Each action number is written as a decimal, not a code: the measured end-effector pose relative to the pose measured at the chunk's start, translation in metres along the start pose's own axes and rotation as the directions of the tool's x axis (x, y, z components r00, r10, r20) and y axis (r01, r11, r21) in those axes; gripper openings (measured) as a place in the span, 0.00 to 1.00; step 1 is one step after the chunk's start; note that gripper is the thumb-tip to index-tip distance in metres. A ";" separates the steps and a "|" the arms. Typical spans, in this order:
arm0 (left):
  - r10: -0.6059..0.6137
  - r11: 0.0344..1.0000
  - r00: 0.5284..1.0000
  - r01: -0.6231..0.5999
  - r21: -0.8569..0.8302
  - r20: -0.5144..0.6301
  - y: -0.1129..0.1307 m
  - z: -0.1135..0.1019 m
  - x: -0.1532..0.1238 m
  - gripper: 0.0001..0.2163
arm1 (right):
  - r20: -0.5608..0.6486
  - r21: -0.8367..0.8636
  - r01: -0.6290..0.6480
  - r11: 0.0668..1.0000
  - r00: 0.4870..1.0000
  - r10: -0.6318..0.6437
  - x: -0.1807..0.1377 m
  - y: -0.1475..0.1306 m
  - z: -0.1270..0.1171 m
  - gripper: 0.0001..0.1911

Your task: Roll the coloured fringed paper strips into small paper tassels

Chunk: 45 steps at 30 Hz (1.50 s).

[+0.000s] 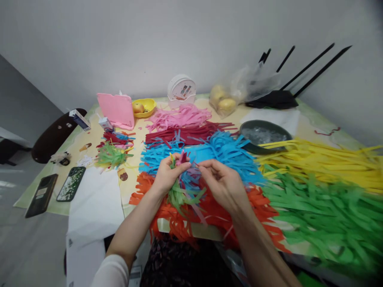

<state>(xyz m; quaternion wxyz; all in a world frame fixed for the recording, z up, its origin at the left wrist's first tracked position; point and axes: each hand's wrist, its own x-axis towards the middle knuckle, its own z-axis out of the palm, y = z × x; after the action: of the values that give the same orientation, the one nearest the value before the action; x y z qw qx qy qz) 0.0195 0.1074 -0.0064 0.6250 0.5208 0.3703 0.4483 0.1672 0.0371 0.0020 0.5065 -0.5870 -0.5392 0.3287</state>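
Note:
My left hand [168,172] is closed around a tassel of mixed coloured strips [182,195]. Pink tips stick up above the thumb, and green, blue and lilac strips hang below. Close by on the right, my right hand [223,181] pinches what looks like a thin strand at the tassel's top, too small to make out well. Beneath both hands lie fringed blue strips [230,153] and red-orange strips [260,203]. Behind these are dark red strips [191,133] and pink strips [181,116]. A finished-looking multicoloured bunch [112,153] rests at the left.
Yellow strips [323,161] and green strips [326,211] cover the right side, beside a dark bowl [266,149]. Along the back stand a pink tablet case [116,111], a yellow fruit dish [149,105], bagged fruit [226,104] and a black router [272,100]. Two phones [71,184] lie left.

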 end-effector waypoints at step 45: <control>-0.055 0.992 0.998 0.054 -0.117 -0.008 -0.006 0.000 0.000 0.19 | -0.516 0.502 0.206 0.840 0.851 0.100 -0.002 -0.031 -0.052 0.04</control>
<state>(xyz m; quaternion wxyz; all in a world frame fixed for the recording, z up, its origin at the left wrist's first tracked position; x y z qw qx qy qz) 0.0210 0.1068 -0.0125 0.6643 0.4705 0.3609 0.4551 0.2058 0.0200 0.0448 0.7871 -0.4712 -0.2828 0.2802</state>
